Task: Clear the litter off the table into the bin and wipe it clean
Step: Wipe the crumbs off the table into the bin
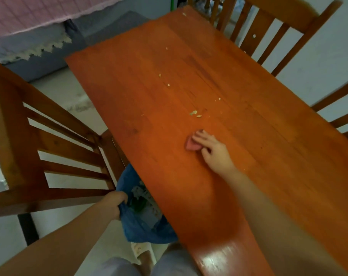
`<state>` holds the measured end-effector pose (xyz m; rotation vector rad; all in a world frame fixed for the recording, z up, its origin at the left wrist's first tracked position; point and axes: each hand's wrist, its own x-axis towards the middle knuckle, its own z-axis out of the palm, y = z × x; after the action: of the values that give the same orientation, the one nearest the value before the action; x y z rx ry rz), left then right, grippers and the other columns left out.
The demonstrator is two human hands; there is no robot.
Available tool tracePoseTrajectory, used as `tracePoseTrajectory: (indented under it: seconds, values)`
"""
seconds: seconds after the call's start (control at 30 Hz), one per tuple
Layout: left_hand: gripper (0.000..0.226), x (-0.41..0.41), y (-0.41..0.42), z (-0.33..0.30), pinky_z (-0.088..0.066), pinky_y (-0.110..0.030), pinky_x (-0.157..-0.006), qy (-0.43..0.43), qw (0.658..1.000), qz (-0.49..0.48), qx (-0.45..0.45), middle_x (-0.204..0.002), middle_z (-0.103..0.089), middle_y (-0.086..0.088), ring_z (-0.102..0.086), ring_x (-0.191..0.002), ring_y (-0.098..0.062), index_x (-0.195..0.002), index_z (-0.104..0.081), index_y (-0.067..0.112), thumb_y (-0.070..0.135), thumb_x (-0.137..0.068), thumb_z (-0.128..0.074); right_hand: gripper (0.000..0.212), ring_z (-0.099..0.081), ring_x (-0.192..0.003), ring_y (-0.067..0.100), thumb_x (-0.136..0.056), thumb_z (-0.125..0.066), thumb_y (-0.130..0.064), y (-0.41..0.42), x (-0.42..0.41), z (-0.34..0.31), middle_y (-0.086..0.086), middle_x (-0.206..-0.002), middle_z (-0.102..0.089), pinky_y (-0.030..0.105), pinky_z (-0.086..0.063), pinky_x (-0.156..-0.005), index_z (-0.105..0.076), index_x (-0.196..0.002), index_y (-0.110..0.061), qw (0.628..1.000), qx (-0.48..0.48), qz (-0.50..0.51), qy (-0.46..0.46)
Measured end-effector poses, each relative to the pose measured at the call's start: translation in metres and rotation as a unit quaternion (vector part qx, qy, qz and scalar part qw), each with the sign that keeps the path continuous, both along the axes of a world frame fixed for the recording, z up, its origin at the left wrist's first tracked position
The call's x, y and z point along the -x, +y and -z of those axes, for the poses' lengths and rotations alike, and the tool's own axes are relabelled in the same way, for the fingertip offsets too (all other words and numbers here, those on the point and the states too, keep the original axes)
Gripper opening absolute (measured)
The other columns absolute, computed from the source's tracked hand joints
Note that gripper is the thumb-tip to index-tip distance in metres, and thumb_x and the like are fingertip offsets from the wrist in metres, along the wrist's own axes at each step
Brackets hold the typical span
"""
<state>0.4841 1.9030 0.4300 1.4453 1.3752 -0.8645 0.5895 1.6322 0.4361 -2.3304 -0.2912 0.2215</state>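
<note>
While the right hand [211, 148] presses a small pink cloth [192, 146] flat on the table [248, 136], fingers spread over it and thumb tucked against its near edge, the main risk I see is scatter: the crumbs [195, 113] sit just beyond the fingertips, and more bits trail further up the board toward the far end, so a fast or short stroke would likely flick them sideways or off the far edge onto the floor instead of toward the bin. Second risk is the catch: the left hand [116, 204] grips the rim of the blue bin liner [141, 232], holding the bin below the table's left edge, partly tucked under it. If the sweep exits the edge further up than the bin mouth, litter misses. The liner looks slack, so it could fold shut under the grip. The cloth is small against a long table; it probably pushes only a narrow lane per pass, leaving streaks of crumbs. One pale fleck sits alone near the left side of the board, easy to skip, and another near the far end close to the chair [278, 32]. Litter itself: pale, tiny, dry-looking flakes, well apart from each other, light enough to skid. The bin already holds some wrappers or scraps; can't tell what exactly. Table surface is glossy orange wood, no visible wet film, so wiping looks barely begun.
</note>
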Motion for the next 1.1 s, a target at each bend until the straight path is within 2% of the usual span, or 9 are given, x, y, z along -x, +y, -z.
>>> tracePoseTrajectory:
  seconds: [0.17,0.27,0.37,0.43,0.53,0.67,0.87,0.93,1.1]
  values:
    - [0.022,0.002,0.001,-0.008,-0.039,-0.045,-0.094,-0.013,1.0,-0.009,0.008,-0.08,-0.046,-0.02,-0.044,-0.068,-0.035,-0.107,-0.042,-0.006,-0.014,-0.091,-0.029,0.056,-0.028,-0.134,0.004,-0.083,-0.04,0.011,0.036,0.064,-0.011,-0.002,-0.143,-0.043,0.023,-0.011,-0.115,-0.052,-0.129,-0.019,0.993,-0.054,-0.077,0.076]
    - [0.034,0.002,0.003,-0.011,-0.042,-0.049,-0.092,-0.014,1.0,-0.003,0.013,-0.079,-0.049,-0.02,-0.05,-0.073,-0.037,-0.118,-0.047,-0.007,-0.015,-0.089,-0.03,0.058,-0.058,-0.085,-0.013,-0.083,-0.037,0.014,0.038,0.055,-0.029,-0.002,-0.131,-0.05,0.01,-0.048,-0.078,-0.052,-0.128,-0.019,0.981,-0.125,-0.033,0.143]
    - [0.042,0.0,0.003,-0.009,-0.04,-0.055,-0.102,0.005,1.0,-0.005,0.021,-0.093,-0.057,-0.026,-0.055,-0.108,-0.045,-0.129,-0.044,-0.013,-0.015,-0.09,-0.031,0.056,-0.052,-0.044,-0.002,-0.083,-0.035,0.016,0.004,-0.015,-0.035,0.007,-0.114,-0.057,0.011,-0.043,-0.046,-0.05,-0.129,-0.012,0.979,-0.154,0.097,0.09]
    - [0.041,-0.002,0.001,-0.01,-0.044,-0.053,-0.097,-0.007,1.0,-0.016,0.017,-0.104,-0.058,-0.028,-0.054,-0.113,-0.047,-0.129,-0.045,-0.011,-0.014,-0.09,-0.033,0.052,-0.057,-0.056,0.0,-0.087,-0.037,0.009,-0.03,-0.076,-0.035,0.006,-0.125,-0.057,0.014,-0.048,-0.052,-0.048,-0.131,-0.015,0.977,-0.121,0.171,0.029]
    - [0.023,-0.002,0.003,-0.007,-0.046,-0.047,-0.065,-0.008,0.999,-0.032,0.003,-0.082,-0.052,-0.022,-0.05,-0.072,-0.038,-0.106,-0.048,-0.005,-0.015,-0.09,-0.034,0.051,-0.059,-0.105,0.024,-0.09,-0.039,-0.002,-0.07,-0.149,-0.021,0.004,-0.14,-0.044,0.035,-0.054,-0.083,-0.042,-0.135,-0.023,0.971,-0.029,0.237,0.014]
    - [0.02,-0.001,0.008,0.004,-0.045,-0.029,-0.031,0.021,0.999,-0.04,0.002,-0.074,-0.05,-0.017,-0.047,-0.063,-0.031,-0.081,-0.051,-0.002,-0.013,-0.09,-0.037,0.05,-0.035,-0.134,0.028,-0.088,-0.04,-0.004,-0.048,-0.173,0.002,0.011,-0.147,-0.036,0.039,-0.026,-0.114,-0.042,-0.137,-0.015,0.981,0.077,0.174,0.02]
    - [0.019,0.007,0.011,0.009,-0.042,-0.04,-0.054,0.01,0.999,-0.035,0.005,-0.078,-0.052,-0.018,-0.048,-0.067,-0.034,-0.096,-0.051,-0.006,-0.014,-0.088,-0.036,0.05,-0.035,-0.136,0.025,-0.08,-0.048,0.005,0.018,-0.102,0.003,0.011,-0.14,-0.047,0.034,-0.02,-0.116,-0.055,-0.126,-0.014,0.996,0.043,-0.072,-0.02]
    - [0.022,0.009,0.011,0.011,-0.043,-0.04,-0.055,0.009,0.999,-0.031,0.013,-0.079,-0.052,-0.018,-0.049,-0.068,-0.034,-0.092,-0.054,-0.005,-0.015,-0.088,-0.034,0.05,-0.036,-0.134,0.021,-0.079,-0.049,0.006,0.027,-0.064,0.001,0.009,-0.138,-0.05,0.034,-0.019,-0.116,-0.058,-0.123,-0.014,0.994,0.025,-0.101,-0.016]
    - [0.039,0.022,0.01,0.011,-0.05,-0.038,-0.064,-0.022,0.999,-0.007,0.033,-0.075,-0.047,-0.013,-0.046,-0.065,-0.027,-0.13,-0.046,-0.011,-0.011,-0.092,-0.037,0.048,-0.032,-0.132,0.01,-0.08,-0.048,0.004,0.049,0.043,0.001,0.002,-0.136,-0.051,0.034,-0.016,-0.116,-0.061,-0.12,-0.017,0.997,-0.009,-0.082,-0.008]
